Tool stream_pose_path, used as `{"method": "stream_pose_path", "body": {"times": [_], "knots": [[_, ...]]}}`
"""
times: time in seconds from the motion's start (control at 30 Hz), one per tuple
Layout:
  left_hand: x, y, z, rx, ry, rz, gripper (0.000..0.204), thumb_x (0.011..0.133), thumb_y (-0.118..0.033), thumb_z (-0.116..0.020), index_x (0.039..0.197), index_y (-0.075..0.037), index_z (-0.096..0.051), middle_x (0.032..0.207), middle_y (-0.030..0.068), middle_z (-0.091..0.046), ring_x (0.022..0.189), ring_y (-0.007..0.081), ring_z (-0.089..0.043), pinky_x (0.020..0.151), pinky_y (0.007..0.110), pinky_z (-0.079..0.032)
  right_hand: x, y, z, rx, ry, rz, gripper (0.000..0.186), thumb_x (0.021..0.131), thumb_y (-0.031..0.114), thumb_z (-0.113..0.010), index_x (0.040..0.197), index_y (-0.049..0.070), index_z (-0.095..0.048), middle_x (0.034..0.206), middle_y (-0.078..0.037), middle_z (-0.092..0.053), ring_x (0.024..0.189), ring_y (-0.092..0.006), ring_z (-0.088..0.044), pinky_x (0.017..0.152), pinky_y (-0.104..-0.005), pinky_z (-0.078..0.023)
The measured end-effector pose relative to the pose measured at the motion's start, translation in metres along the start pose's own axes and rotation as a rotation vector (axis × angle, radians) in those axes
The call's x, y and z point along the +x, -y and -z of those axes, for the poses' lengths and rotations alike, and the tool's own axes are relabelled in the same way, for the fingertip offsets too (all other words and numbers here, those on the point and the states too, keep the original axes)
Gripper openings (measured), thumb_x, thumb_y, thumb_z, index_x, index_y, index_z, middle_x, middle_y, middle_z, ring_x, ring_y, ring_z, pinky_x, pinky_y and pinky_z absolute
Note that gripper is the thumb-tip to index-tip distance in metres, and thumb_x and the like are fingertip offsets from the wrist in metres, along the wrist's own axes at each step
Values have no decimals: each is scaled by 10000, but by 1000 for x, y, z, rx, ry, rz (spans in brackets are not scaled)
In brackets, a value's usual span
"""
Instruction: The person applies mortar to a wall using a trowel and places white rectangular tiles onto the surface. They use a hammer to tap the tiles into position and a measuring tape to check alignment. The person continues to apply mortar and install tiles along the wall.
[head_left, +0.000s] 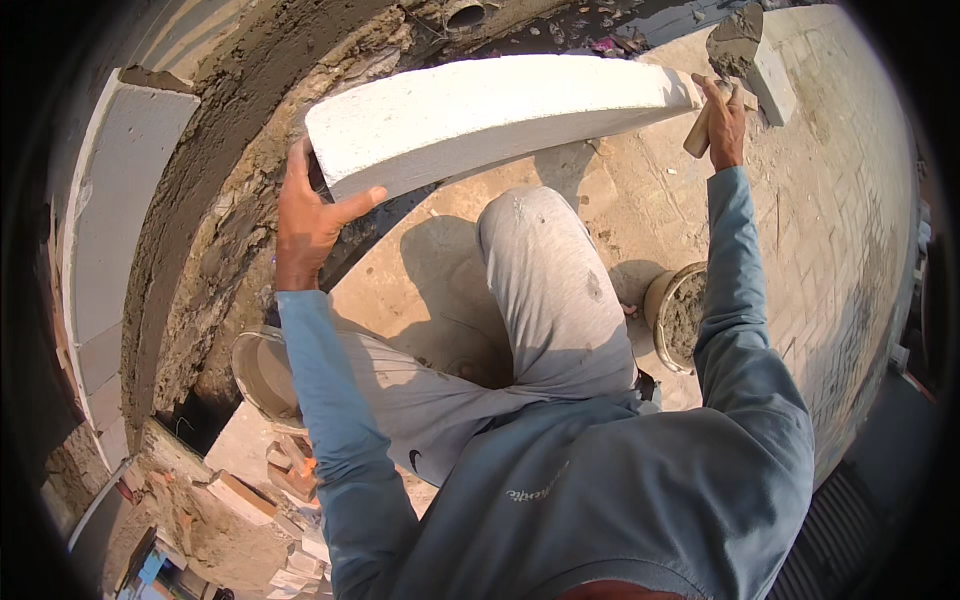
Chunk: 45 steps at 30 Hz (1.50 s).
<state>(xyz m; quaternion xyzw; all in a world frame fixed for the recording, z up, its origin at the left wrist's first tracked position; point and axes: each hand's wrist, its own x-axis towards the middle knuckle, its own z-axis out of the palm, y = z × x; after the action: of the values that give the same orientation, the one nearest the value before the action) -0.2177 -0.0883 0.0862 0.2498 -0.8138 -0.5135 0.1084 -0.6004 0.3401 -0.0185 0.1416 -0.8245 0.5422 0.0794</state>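
A long white building block (500, 105), like lightweight concrete, is held raised in front of my knees. Its left end is gripped by my left hand (310, 215), the thumb lying on the near lower face and the fingers round the end. My right hand (724, 125), at the block's right end, is closed round the wooden handle of a trowel (697, 136). Whether those fingers also bear the block, I cannot tell. Grey mortar (737, 42) coats the trowel's blade, which points away from me.
Wet mortar (165, 190) runs along a low wall at the left, beside upright white blocks (120, 210). A bucket of mortar (662, 330) stands right of my knee, another bucket (250, 375) at the left. Broken bricks (240, 497) lie lower left. Paving (800, 230) extends right.
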Motion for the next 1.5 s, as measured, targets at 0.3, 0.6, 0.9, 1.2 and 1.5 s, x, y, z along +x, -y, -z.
{"method": "stream_pose_path", "body": {"times": [0.3, 0.6, 0.9, 1.2, 1.5], "knots": [[-95, 168, -46, -206, 30, 479, 850, 698, -46, -896, 1405, -20, -424, 1326, 128, -619, 1233, 223, -596, 1040, 363, -493, -1, 2, -77, 128, 140, -127, 459, 978, 417, -615, 1124, 1, -743, 1107, -92, -719, 992, -159, -599, 955, -243, -437], [-106, 157, -30, 247, 94, 514, 886, 767, -195, -845, 1486, -58, -346, 1458, 196, -513, 1274, 391, -568, 1059, 459, -494, -3, 57, -96, -465, 252, 103, 529, 876, 448, -736, 1148, 2, -649, 1069, -117, -640, 1023, -235, -588, 964, -346, -433], [-165, 73, -58, 390, 23, 395, 161, 849, -139, -649, 854, -27, -764, 872, 197, -743, 829, 351, -742, 700, 441, -587, -94, 289, -251, -408, 1089, 1000, 474, 981, 343, -675, 1360, 76, -576, 1082, -147, -656, 912, -197, -665, 726, -310, -530], [-167, 33, -86, 423, 198, 309, 176, 824, -136, -687, 948, -31, -753, 928, 95, -761, 889, 270, -737, 763, 424, -546, -382, 448, -400, -441, 993, 1910, 306, 970, 318, -622, 1255, 209, -636, 890, -67, -749, 822, -281, -730, 801, -421, -537], [-184, 90, -168, -23, -676, -8, 380, 945, -351, -562, 1260, -192, -703, 1273, 7, -692, 1105, 271, -693, 818, 457, -537, -509, 415, -442, -691, 1583, 1681, 285, 921, 272, -662, 1166, 127, -684, 982, -102, -745, 927, -315, -721, 890, -431, -518]]}}
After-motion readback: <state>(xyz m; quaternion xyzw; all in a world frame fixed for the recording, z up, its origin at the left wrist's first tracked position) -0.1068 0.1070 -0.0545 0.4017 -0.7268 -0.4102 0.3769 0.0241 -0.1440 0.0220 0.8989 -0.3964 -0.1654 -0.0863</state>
